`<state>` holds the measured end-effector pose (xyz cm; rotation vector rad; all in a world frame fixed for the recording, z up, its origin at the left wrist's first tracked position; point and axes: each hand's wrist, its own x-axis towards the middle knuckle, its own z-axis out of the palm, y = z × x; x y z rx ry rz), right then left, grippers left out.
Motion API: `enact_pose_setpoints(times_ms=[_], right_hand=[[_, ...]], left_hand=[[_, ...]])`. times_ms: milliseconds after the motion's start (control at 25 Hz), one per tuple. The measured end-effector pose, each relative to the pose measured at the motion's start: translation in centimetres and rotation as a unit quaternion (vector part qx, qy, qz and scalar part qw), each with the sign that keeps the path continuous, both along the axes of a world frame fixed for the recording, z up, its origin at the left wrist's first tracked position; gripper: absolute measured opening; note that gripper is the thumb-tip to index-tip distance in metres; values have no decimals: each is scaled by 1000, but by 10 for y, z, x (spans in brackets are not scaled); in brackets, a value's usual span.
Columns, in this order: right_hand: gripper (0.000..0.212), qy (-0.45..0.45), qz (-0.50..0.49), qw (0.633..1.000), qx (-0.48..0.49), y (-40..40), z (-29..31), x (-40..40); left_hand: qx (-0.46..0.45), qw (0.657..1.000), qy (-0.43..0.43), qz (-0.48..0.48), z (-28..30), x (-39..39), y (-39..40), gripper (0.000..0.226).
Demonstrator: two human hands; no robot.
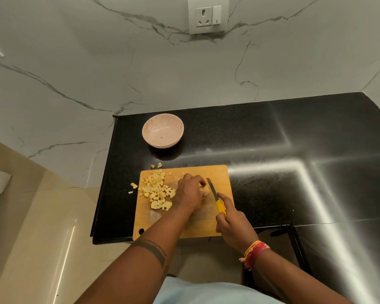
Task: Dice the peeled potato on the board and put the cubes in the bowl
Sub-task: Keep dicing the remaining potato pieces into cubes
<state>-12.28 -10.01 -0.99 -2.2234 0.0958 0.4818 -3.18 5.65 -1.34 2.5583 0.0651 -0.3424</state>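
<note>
Head view showed many cubes already on the board, the bowl not yet filled. Left hand gripped the remaining potato; right hand clasped the knife.

One bowl, one knife, perhaps fifty cubes.

A black stone counter carries a wooden cutting board at its front edge, a pink bowl behind it, and stray potato cubes beside the board.
</note>
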Motion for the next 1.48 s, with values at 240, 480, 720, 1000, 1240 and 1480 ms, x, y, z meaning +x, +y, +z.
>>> enact_pose_setpoints(times_ms=[240,480,720,1000,1240,1480], right_hand=[[63,-29,-18,995,-90,20,6,10],[61,-4,-71,985,-156,38,6,-10],[70,-24,-34,980,-193,44,3,0],[73,-12,10,977,-212,38,-2,12],[72,-6,9,977,-212,36,-10,18],[70,-12,13,979,-202,37,-10,20]], left_hand=[[45,994,15,-96,-6,5,7,47],[81,974,7,-214,0,32,16,40],[63,983,13,-172,3,28,14,44],[50,989,-2,-140,1,26,9,39],[36,992,2,-119,3,27,8,38],[51,992,5,-117,3,27,5,39]])
